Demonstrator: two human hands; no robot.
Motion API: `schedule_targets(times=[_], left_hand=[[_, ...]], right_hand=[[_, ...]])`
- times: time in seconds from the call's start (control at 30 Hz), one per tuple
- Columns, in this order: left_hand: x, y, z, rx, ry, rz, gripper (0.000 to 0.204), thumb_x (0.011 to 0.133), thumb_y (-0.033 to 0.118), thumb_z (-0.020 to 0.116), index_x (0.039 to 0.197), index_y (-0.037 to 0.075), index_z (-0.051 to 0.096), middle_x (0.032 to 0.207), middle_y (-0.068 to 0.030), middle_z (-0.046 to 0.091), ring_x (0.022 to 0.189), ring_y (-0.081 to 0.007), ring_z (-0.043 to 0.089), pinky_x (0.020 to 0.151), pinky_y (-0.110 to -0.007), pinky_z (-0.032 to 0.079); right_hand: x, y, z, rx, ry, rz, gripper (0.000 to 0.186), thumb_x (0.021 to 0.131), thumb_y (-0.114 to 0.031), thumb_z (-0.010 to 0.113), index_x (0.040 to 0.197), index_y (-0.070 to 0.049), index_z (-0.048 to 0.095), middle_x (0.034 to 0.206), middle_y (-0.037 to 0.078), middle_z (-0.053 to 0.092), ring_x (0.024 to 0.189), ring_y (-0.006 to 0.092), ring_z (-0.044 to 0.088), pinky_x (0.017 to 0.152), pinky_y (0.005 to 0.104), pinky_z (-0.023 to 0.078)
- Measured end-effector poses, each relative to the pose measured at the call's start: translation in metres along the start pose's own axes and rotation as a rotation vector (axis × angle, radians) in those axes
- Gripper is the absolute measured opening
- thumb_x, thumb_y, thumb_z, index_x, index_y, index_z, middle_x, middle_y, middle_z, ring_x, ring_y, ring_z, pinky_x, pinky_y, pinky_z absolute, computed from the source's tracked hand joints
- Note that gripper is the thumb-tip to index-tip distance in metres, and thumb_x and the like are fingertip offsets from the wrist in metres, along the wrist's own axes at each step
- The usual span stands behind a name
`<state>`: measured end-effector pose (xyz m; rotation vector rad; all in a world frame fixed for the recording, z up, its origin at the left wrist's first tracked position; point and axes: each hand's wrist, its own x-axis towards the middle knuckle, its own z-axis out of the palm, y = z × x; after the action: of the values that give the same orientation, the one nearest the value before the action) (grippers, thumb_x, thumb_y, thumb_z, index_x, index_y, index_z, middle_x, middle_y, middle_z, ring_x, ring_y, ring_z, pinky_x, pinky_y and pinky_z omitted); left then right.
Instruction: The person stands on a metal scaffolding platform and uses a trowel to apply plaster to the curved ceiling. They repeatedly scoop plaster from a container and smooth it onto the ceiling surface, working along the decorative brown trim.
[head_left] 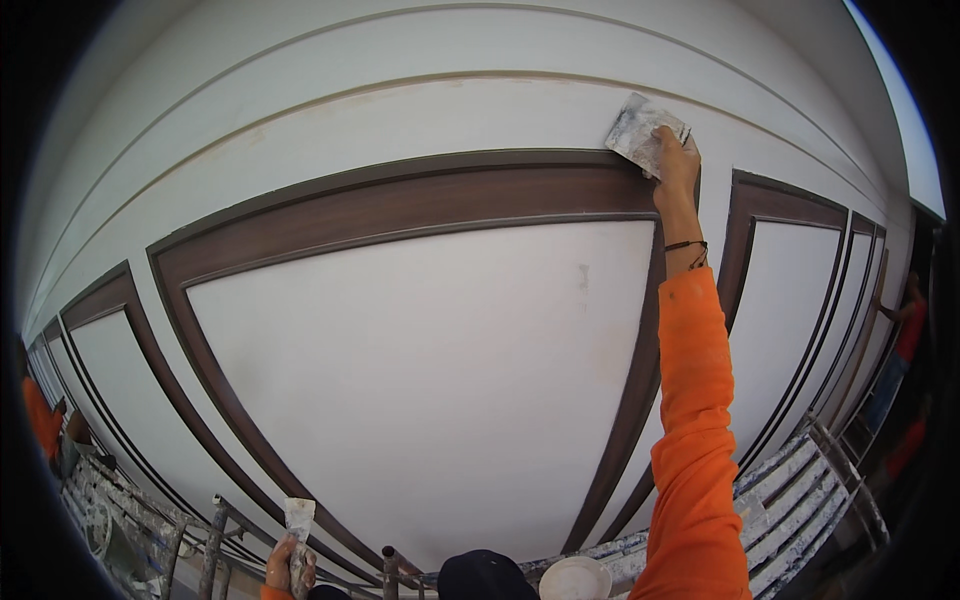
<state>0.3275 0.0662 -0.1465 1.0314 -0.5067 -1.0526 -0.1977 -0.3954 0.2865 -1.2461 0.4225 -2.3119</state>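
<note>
My right arm, in an orange sleeve, reaches up to the wall. My right hand point(677, 160) is closed on a wide, flat putty blade point(632, 128) smeared with grey and white. The blade lies at or close to the white wall point(480, 110), just above the upper right corner of a dark brown panel frame point(420, 203). Low at the left, my left hand point(288, 566) grips a small putty knife point(299, 513) with its pale blade pointing up. Its handle is mostly hidden by the fingers.
Metal scaffold rails point(213, 545) and paint-splashed planks point(800, 510) run along the lower edge. A white round container point(575, 578) and a dark rounded shape point(485, 575) sit at the bottom. A person in orange point(42, 410) is far left; another in red point(910, 325) is far right.
</note>
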Motion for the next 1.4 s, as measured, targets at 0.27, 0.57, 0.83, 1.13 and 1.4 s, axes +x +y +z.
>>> schedule_targets(times=[0.27,0.57,0.83,1.13,1.4], left_hand=[[-0.021,-0.005,0.066,0.008,-0.137,-0.070,0.036,0.097,0.028,0.046,0.126,0.008,0.039,0.065,-0.0162,0.059,0.035,-0.0196,0.048,0.033,-0.032,0.042],[-0.037,-0.036,0.084,0.029,-0.124,-0.111,0.048,0.095,0.029,0.048,0.136,0.008,0.035,0.064,-0.0152,0.058,0.036,-0.0195,0.047,0.034,-0.031,0.042],[-0.041,-0.028,0.095,0.019,-0.123,-0.123,0.051,0.094,0.030,0.048,0.137,0.006,0.034,0.064,-0.0147,0.058,0.036,-0.0191,0.047,0.033,-0.030,0.041],[-0.045,-0.028,0.100,0.011,-0.196,-0.119,0.041,0.097,0.029,0.045,0.127,0.002,0.038,0.067,-0.0172,0.058,0.038,-0.0193,0.047,0.036,-0.031,0.042],[-0.057,-0.021,0.097,-0.019,-0.176,-0.144,0.043,0.097,0.031,0.048,0.132,0.007,0.037,0.066,-0.0152,0.057,0.038,-0.0186,0.047,0.036,-0.030,0.041]], right_hand=[[-0.028,-0.013,0.011,0.171,0.042,-0.083,0.025,0.084,-0.013,0.062,0.104,0.000,0.054,0.084,0.007,0.061,0.056,0.0126,0.058,0.035,0.0281,0.042],[-0.043,-0.022,0.026,0.137,-0.033,-0.109,0.024,0.083,-0.013,0.063,0.102,0.000,0.054,0.082,0.006,0.060,0.056,0.0121,0.057,0.034,0.0281,0.042],[-0.044,-0.025,0.031,0.055,-0.055,-0.105,0.027,0.083,-0.015,0.064,0.104,0.000,0.057,0.081,0.006,0.062,0.055,0.0127,0.058,0.037,0.0282,0.041],[-0.079,-0.035,0.075,0.001,-0.124,-0.109,0.025,0.081,-0.015,0.064,0.098,0.001,0.054,0.081,0.009,0.062,0.055,0.0143,0.058,0.036,0.0271,0.044],[-0.110,-0.040,0.116,-0.056,-0.194,-0.118,0.026,0.080,-0.016,0.065,0.096,0.001,0.054,0.080,0.011,0.062,0.056,0.0151,0.059,0.037,0.0283,0.047]])
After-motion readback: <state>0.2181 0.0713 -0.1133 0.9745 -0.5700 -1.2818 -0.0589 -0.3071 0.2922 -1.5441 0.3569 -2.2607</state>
